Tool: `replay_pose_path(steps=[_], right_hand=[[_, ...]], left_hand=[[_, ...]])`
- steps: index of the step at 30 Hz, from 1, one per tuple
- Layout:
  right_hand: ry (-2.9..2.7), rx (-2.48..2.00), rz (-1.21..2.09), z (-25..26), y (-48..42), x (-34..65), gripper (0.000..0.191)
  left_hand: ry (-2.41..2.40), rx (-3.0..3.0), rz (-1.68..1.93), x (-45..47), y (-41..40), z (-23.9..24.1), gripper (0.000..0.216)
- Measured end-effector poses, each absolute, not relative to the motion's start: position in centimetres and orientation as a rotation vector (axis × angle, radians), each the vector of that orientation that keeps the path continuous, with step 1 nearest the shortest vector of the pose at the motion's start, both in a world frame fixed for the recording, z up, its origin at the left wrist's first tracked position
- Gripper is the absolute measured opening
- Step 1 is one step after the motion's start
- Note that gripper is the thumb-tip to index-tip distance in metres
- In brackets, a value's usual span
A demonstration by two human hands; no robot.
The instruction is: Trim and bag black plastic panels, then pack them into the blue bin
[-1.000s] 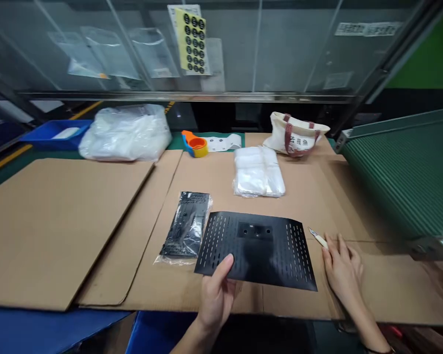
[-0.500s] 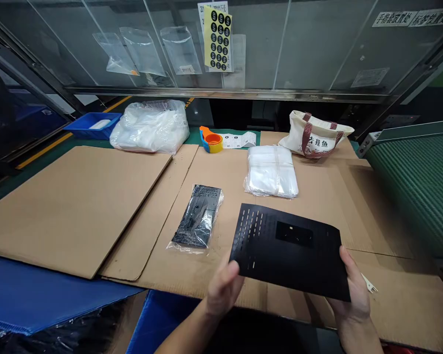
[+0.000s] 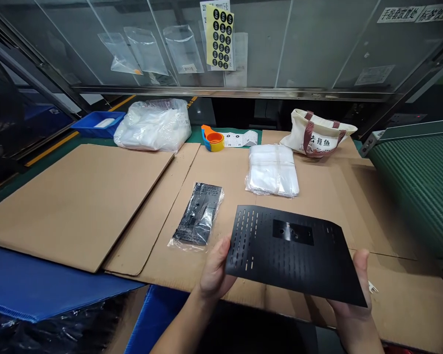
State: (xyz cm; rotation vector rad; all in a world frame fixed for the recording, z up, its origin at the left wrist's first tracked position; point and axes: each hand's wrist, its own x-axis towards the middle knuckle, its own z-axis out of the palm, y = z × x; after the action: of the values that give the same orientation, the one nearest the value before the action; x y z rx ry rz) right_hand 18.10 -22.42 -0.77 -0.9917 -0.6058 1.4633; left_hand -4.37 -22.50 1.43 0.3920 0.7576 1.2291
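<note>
Turned slightly since the earlier view, the black perforated sheet point(image 3: 291, 250) is gripped by its side edges, above the cardboard point(image 3: 221, 172), by the closed fingers of the left hand point(image 3: 214, 271) and right hand point(image 3: 354, 290); flexing could cause a slip onto the bagged black part point(image 3: 197, 215)

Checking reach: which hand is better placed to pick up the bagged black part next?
Left, likely: the left hand sits closer to the bagged part than the right hand, though both hold the black sheet.
</note>
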Motion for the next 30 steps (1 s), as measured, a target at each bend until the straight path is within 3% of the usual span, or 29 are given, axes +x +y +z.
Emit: replay_pose_path(steps=[11,17,24,30], right_hand=[[-0.686,-1.134,1.478,-0.3,-22.3,19.7,0.074],[-0.736,-1.055,1.447,1.6,-22.1,18.2,0.062],[-0.723,-0.986,1.524,2.2,-22.4,17.4,0.059],[-0.825,-1.070,1.424,1.2,-22.9,17.7,0.058]], left_hand=[[0.762,0.445,1.282,-3.4,-21.9,1.5,0.048],[0.890,0.421,1.399,-4.8,-21.7,0.3,0.037],[1.091,0.403,1.371,-5.8,-21.5,0.0,0.041],[1.329,0.748,1.357,-6.7,-21.5,-1.7,0.042]])
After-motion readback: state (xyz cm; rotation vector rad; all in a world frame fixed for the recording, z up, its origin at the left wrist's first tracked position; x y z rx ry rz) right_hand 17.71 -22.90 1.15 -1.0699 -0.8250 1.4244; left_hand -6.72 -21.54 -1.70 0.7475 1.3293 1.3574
